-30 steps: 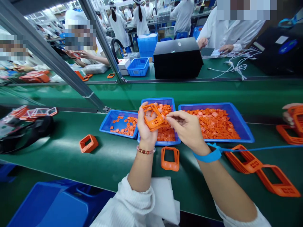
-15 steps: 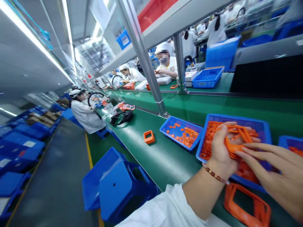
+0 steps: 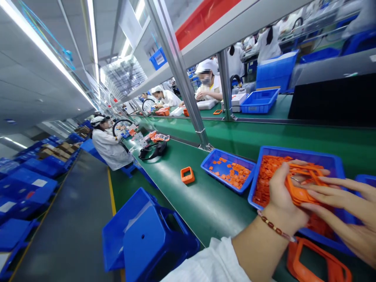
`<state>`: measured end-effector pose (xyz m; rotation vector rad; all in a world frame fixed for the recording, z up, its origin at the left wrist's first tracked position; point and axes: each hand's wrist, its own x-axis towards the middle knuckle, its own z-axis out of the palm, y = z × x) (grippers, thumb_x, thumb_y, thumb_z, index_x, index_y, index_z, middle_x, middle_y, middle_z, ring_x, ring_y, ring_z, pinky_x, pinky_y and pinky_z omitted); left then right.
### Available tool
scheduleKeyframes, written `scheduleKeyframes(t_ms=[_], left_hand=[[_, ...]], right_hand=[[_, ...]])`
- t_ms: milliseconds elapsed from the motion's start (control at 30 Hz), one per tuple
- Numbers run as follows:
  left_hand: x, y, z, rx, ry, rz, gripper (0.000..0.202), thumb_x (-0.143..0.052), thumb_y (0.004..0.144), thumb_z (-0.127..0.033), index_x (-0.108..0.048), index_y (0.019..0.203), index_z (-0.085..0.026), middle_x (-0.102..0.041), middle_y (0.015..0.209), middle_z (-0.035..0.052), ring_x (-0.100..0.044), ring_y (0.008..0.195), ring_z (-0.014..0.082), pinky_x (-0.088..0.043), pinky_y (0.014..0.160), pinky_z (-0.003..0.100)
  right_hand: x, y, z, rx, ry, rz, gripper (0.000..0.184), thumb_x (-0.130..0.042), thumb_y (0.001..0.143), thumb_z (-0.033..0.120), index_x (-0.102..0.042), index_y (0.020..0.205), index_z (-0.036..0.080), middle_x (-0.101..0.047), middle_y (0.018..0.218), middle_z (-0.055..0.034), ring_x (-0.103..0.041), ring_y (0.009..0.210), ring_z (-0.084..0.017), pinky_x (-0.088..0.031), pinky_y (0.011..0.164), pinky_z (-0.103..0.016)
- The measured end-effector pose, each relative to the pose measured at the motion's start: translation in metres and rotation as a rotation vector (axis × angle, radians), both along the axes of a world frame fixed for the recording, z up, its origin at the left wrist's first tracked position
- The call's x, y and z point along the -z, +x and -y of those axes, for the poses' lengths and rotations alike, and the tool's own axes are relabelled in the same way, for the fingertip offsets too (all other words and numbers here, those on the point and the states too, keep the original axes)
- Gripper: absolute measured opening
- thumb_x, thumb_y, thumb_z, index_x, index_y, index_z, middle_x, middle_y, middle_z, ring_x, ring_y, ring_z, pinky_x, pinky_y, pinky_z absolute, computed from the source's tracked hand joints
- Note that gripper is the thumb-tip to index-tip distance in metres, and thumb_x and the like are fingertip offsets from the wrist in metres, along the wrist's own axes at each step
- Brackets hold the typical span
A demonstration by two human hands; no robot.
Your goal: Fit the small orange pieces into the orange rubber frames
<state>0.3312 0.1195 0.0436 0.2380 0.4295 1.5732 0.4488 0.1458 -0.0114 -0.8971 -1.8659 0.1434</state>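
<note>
Orange frame [image 3: 302,194], thin-sided, open-centred

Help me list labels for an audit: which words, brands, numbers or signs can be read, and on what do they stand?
No text can be read.
White label on the small blue bin up high: too small.
Pale label on the blue tray on the far bench: too blurred.
White label on the blue boxes at left: illegible.
</note>
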Motion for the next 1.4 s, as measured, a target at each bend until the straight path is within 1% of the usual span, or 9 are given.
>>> scheduleKeyframes(t_ms=[100, 300, 467, 567, 667, 767, 1000, 1233, 1400], left_hand=[[-0.002, 0.0, 0.0, 0.028, -0.025, -0.011, 0.028, -0.048, 0.086, -0.04, -0.064, 0.086, -0.018, -0.066, 0.075, 0.011, -0.068, 0.082, 0.028, -0.051, 0.085, 0.041], [-0.01, 0.0, -0.001, 0.086, -0.093, 0.064, 0.032, -0.044, 0.088, -0.038, -0.066, 0.081, -0.017, -0.057, 0.061, 0.0064, -0.065, 0.07, 0.0195, -0.048, 0.077, 0.026], [-0.01, 0.001, 0.0, 0.078, -0.121, 0.021, 0.03, -0.046, 0.088, -0.038, -0.066, 0.08, -0.017, -0.053, 0.057, 0.0048, -0.064, 0.066, 0.0225, -0.049, 0.079, 0.032], [-0.008, 0.001, 0.001, 0.081, -0.05, 0.048, 0.048, -0.035, 0.095, -0.05, -0.067, 0.083, -0.016, -0.05, 0.054, 0.0032, -0.068, 0.071, 0.0254, -0.052, 0.083, 0.037], [-0.007, 0.001, 0.002, 0.061, 0.037, 0.058, 0.061, -0.023, 0.097, -0.06, -0.066, 0.093, -0.018, -0.061, 0.064, 0.0077, -0.071, 0.082, 0.0277, -0.053, 0.084, 0.041], [-0.01, -0.001, 0.005, 0.068, 0.068, -0.031, 0.05, -0.03, 0.098, -0.056, -0.066, 0.098, -0.022, -0.071, 0.082, 0.0131, -0.07, 0.097, 0.0279, -0.053, 0.084, 0.04], [-0.011, -0.007, 0.007, 0.19, 0.115, -0.145, 0.047, -0.044, 0.095, -0.057, -0.058, 0.126, -0.025, -0.071, 0.106, 0.0098, -0.066, 0.108, 0.0294, -0.053, 0.091, 0.046], [-0.012, -0.005, 0.01, 0.184, 0.178, -0.236, 0.047, -0.044, 0.094, -0.058, -0.067, 0.112, -0.021, -0.069, 0.104, 0.0102, -0.064, 0.108, 0.028, -0.054, 0.093, 0.043], [-0.014, -0.007, 0.011, 0.174, 0.213, -0.181, 0.04, -0.045, 0.094, -0.056, -0.069, 0.104, -0.025, -0.067, 0.106, 0.0067, -0.063, 0.109, 0.0288, -0.053, 0.093, 0.046]], right_hand=[[-0.004, 0.005, -0.002, -0.156, 0.131, 0.036, 0.02, -0.069, 0.079, 0.06, -0.071, 0.086, 0.042, -0.076, 0.083, -0.0062, -0.071, 0.092, -0.026, -0.053, 0.079, -0.042], [-0.018, 0.0, 0.01, -0.097, 0.196, 0.0, 0.01, -0.066, 0.084, 0.052, -0.071, 0.087, 0.044, -0.075, 0.077, -0.0067, -0.071, 0.079, -0.024, -0.054, 0.069, -0.043], [-0.03, -0.006, 0.018, -0.064, 0.25, 0.011, 0.007, -0.064, 0.088, 0.039, -0.07, 0.092, 0.041, -0.075, 0.08, -0.005, -0.071, 0.077, -0.022, -0.054, 0.07, -0.041], [-0.038, -0.007, 0.02, -0.096, 0.248, 0.028, 0.004, -0.064, 0.089, 0.04, -0.067, 0.09, 0.037, -0.075, 0.08, -0.0042, -0.07, 0.076, -0.023, -0.053, 0.069, -0.041], [-0.044, -0.007, 0.021, -0.115, 0.218, 0.063, 0.007, -0.063, 0.091, 0.04, -0.066, 0.089, 0.034, -0.074, 0.082, -0.0042, -0.069, 0.079, -0.024, -0.052, 0.07, -0.043], [-0.051, -0.006, 0.025, -0.146, 0.169, 0.057, 0.011, -0.064, 0.09, 0.041, -0.067, 0.097, 0.033, -0.074, 0.089, -0.0033, -0.068, 0.088, -0.027, -0.05, 0.076, -0.045], [-0.075, 0.0, 0.038, -0.096, 0.051, 0.034, 0.036, -0.069, 0.087, 0.032, -0.061, 0.122, 0.036, -0.07, 0.11, -0.0026, -0.065, 0.102, -0.027, -0.05, 0.089, -0.046], [-0.088, 0.0, 0.046, -0.093, 0.136, 0.057, 0.064, -0.073, 0.083, 0.025, -0.046, 0.141, 0.027, -0.074, 0.099, -0.0026, -0.064, 0.102, -0.026, -0.047, 0.095, -0.047], [-0.091, -0.002, 0.047, -0.071, 0.2, 0.075, 0.067, -0.073, 0.083, 0.026, -0.043, 0.143, 0.027, -0.069, 0.119, -0.0064, -0.059, 0.117, -0.029, -0.049, 0.098, -0.048]])
